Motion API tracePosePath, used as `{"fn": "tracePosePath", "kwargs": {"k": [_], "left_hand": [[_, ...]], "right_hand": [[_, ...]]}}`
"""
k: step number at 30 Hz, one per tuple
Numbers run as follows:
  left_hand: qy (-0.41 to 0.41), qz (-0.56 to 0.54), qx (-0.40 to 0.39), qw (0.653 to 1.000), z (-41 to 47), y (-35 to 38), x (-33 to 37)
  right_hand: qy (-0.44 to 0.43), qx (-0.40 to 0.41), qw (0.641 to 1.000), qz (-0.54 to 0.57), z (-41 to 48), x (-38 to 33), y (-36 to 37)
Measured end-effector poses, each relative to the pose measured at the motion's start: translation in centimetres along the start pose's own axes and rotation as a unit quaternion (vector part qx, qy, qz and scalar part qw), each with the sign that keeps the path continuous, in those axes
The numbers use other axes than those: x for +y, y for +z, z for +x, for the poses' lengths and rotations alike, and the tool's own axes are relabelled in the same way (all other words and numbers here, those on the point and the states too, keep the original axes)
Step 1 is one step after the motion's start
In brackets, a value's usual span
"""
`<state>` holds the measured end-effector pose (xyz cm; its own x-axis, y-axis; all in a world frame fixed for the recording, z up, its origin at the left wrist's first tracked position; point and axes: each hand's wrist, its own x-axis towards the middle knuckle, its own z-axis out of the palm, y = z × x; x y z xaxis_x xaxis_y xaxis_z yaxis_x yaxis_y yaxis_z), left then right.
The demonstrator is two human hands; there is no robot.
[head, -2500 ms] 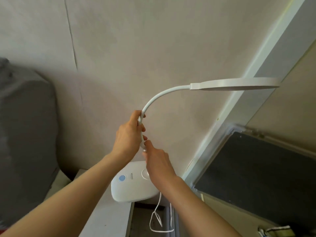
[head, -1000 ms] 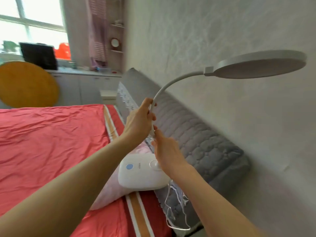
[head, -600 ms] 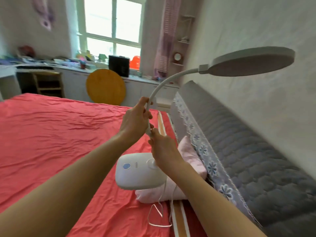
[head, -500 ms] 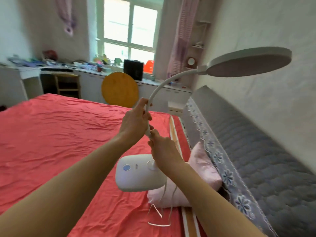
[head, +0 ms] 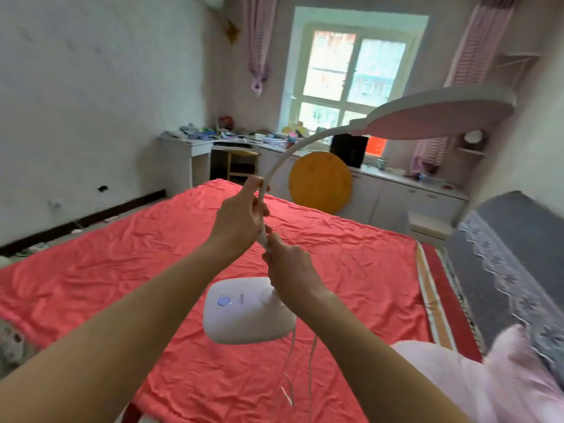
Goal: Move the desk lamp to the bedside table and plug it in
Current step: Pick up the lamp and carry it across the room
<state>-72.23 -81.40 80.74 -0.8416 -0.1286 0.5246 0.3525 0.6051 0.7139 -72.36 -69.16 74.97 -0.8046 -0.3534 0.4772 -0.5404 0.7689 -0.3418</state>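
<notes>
White desk lamp (head: 248, 309) held aloft — left hand (head: 236, 221) and right hand (head: 288, 271) each grip its neck.

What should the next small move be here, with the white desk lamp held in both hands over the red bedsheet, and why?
Probably keep carrying it across, both grips unchanged. The white gooseneck desk lamp hangs in the air above the red bedsheet, left hand and right hand closed on its neck. Its white cord dangles loose, unplugged, and no bedside table is clearly in view.
</notes>
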Motion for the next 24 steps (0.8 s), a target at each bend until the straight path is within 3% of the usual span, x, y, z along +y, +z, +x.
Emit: {"fn": "tracePosePath", "kwargs": {"k": [12, 18, 24], "left_hand": [[-0.068, 0.058, 0.119, 0.989, 3.0, -13.9, -11.1], [-0.108, 0.108, 0.186, 0.971, 4.9, -20.4, -17.0], [-0.149, 0.159, 0.256, 0.942, 6.4, -26.4, -21.6]], "right_hand": [[-0.102, -0.083, 0.990, 0.041, 10.1, -12.2, 10.5], [-0.178, -0.133, 0.969, 0.108, 15.6, -18.0, 15.7], [-0.270, -0.163, 0.944, 0.096, 20.8, -23.7, 20.2]]}}
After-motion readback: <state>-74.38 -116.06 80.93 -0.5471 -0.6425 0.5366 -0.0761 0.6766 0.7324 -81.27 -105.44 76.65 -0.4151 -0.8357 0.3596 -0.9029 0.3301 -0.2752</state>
